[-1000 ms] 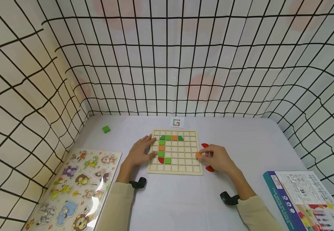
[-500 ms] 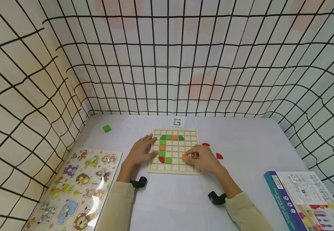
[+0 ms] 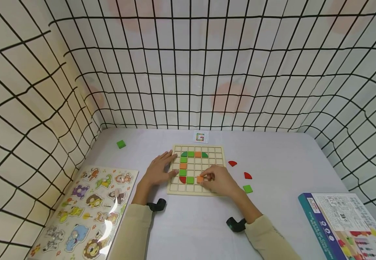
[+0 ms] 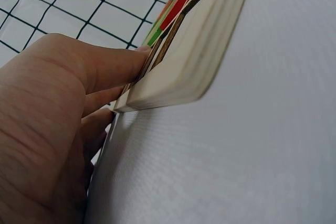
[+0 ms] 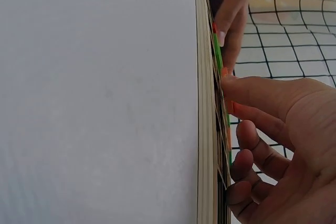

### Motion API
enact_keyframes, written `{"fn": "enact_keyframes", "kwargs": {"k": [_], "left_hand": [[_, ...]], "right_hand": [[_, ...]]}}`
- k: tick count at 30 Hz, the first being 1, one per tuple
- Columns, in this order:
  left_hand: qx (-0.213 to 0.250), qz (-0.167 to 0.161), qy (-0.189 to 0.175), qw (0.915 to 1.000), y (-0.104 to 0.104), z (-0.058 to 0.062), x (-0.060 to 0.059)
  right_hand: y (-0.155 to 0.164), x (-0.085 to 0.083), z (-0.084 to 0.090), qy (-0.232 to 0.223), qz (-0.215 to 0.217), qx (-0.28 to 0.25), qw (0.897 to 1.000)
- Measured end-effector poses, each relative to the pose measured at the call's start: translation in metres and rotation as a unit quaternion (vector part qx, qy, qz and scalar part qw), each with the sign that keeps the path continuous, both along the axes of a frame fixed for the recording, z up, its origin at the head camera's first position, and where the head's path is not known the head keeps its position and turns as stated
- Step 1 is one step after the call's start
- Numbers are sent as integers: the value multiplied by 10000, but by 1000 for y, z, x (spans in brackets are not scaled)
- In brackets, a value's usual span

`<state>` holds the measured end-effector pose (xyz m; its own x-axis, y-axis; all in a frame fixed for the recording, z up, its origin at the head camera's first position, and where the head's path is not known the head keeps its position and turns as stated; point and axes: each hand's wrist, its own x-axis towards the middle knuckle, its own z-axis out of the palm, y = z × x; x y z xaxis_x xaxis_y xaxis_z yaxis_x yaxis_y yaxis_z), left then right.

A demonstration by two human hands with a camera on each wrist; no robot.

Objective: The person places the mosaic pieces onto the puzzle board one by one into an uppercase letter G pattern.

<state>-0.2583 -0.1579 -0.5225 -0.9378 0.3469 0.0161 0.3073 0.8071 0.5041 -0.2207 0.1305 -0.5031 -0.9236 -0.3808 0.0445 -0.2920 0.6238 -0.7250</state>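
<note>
Fingers outstretched rather than curled, the left hand (image 3: 158, 170) touches the left edge of a wooden grid board (image 3: 191, 188), its thumb on the rim, while the right hand (image 3: 221, 179) pinches an orange square tile (image 3: 200, 179) between thumb and forefinger. From the left, an animal puzzle (image 3: 127, 186) lies on the white table (image 3: 194, 231), with a loose green tile (image 3: 121, 144) beyond it. On the board, green and orange squares and rounded corner pieces run along an upper row, down a left column to a red corner piece (image 3: 182, 179) and a green square (image 3: 190, 180). The held tile is just right of that square, apart from it; whether it is seated, I cannot tell. A small patterned card (image 3: 201, 137) lies behind the board. To the right are two red quarter-round pieces (image 3: 247, 176), a green square piece (image 3: 247, 189) and, farthest over, a printed box (image 3: 345, 216).
</note>
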Motion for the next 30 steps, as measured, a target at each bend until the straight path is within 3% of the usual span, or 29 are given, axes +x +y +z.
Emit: {"fn": "enact_keyframes", "kwargs": {"k": [17,30], "left_hand": [[-38,-7,-27,10000,0,-3,-2],[48,5,39,10000,2,1,1]], "right_hand": [[-10,4,6,-290,-190,335,9988],[7,4,8,-307,-409,-114,9986]]}}
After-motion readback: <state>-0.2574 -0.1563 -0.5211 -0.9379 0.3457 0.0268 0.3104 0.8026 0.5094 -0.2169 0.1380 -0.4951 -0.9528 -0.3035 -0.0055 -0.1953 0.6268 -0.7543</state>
